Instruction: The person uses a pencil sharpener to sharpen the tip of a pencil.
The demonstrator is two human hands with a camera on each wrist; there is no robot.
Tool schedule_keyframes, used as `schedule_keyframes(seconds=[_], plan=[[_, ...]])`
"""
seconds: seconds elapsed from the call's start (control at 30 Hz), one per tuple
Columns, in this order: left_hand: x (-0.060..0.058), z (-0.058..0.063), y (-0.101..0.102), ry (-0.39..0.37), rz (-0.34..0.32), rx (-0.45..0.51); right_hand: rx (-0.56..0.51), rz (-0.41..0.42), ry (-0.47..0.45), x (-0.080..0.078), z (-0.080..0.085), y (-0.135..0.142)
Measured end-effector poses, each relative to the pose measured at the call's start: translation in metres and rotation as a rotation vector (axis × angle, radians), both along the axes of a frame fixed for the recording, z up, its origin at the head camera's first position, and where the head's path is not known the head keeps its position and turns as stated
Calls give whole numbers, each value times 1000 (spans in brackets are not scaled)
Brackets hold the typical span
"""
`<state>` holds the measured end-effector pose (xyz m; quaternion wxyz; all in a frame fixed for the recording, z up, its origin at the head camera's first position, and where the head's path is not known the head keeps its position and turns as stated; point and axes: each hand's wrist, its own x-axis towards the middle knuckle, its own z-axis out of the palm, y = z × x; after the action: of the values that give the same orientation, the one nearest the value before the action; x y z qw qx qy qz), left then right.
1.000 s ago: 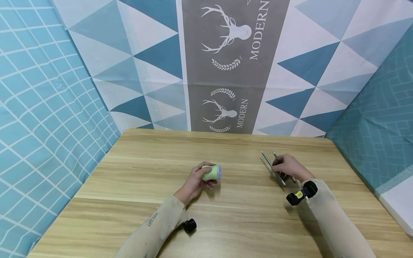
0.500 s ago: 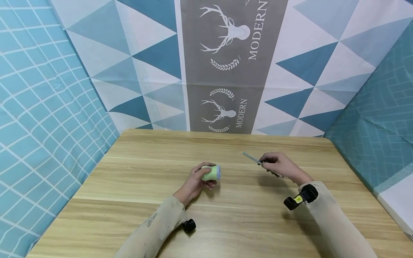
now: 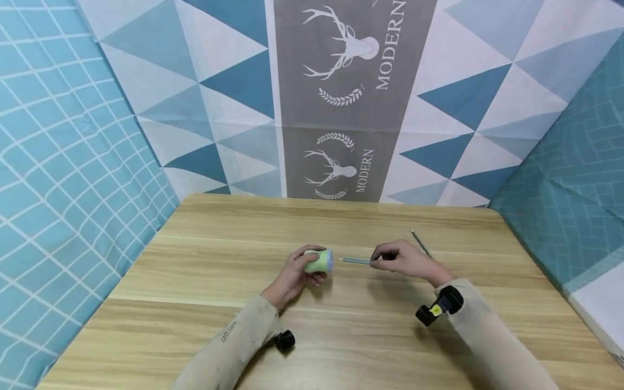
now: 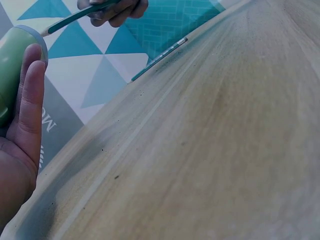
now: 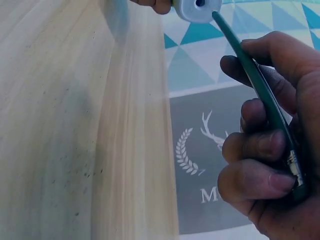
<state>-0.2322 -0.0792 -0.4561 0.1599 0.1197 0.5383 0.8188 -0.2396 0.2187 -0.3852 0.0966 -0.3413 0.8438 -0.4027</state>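
A light green pencil sharpener [image 3: 318, 261] with a pale blue end lies sideways in my left hand [image 3: 294, 275], gripped above the table. The right wrist view shows a dark hole in that pale end [image 5: 192, 11]. My right hand [image 3: 402, 260] pinches a dark green pencil [image 3: 356, 261] between thumb and fingers, its rear part running under the curled fingers in the right wrist view. The pencil's pointed tip faces the sharpener's pale end, with a small gap between them in the head view. A second pencil [image 3: 420, 242] lies on the table behind my right hand, partly hidden by it.
The wooden table [image 3: 195, 325] reaches back to a patterned wall cloth [image 3: 336, 108]. Blue tile-print cloth [image 3: 63, 162] hangs at the left, and a white block-like edge [image 3: 597, 309] shows at the right. Each wrist carries a small black camera [image 3: 285, 340].
My right hand has lifted one pencil off the table and brought it left, turning its tip toward the sharpener. The other pencil stays on the table. My left hand holds still.
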Motion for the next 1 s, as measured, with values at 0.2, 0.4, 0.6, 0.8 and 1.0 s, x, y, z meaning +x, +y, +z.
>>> schedule_keyframes(seconds=[0.2, 0.4, 0.6, 0.8, 1.0], plan=[[-1, 2, 1, 0, -6, -12, 36, 9, 42, 0, 5, -15], [1, 3, 1, -20, -7, -11, 101, 24, 376, 9, 2, -36], [2, 1, 0, -32, 37, 3, 157, 25, 1029, 11, -11, -48], [2, 3, -2, -36, -4, -16, 202, 83, 1275, 7, -18, -51], [2, 3, 1, -35, -27, -4, 248, 105, 1320, 2, -22, -53]])
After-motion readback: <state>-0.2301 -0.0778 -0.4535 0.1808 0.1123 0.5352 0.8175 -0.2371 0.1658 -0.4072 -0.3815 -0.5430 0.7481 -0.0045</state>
